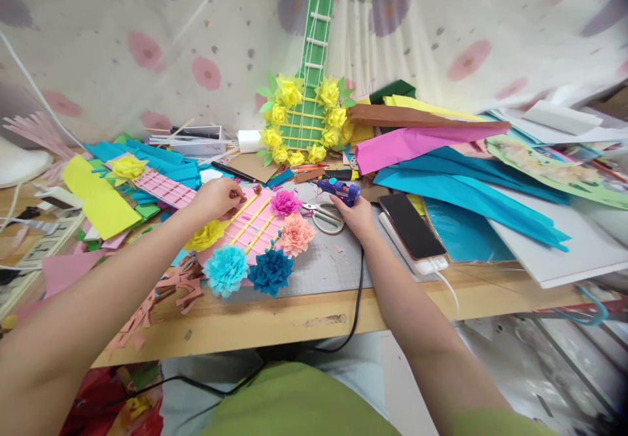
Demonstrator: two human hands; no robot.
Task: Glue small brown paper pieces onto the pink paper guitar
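My right hand [357, 217] is closed around a dark blue hot glue gun [343, 192], its nozzle pointing left over the cutting mat [318, 272]. My left hand [220, 199] is at the upper edge of a pink paper guitar [255, 210], fingertips pinched together; what they hold, if anything, I cannot make out. Yellow strips cross the guitar's body. Around its rim sit a magenta flower [286, 203], a peach flower [296, 235], a dark blue flower [271, 272], a light blue flower [226, 270] and a yellow flower [205, 235], the last partly behind my left forearm.
Scissors [326, 218] lie between guitar and glue gun. A green guitar with yellow flowers [304, 118] leans at the back. A phone [412, 225] rests on a white power strip [417, 262] at right, by coloured crepe paper [471, 197]. Brown paper scraps [181, 285] litter the left front.
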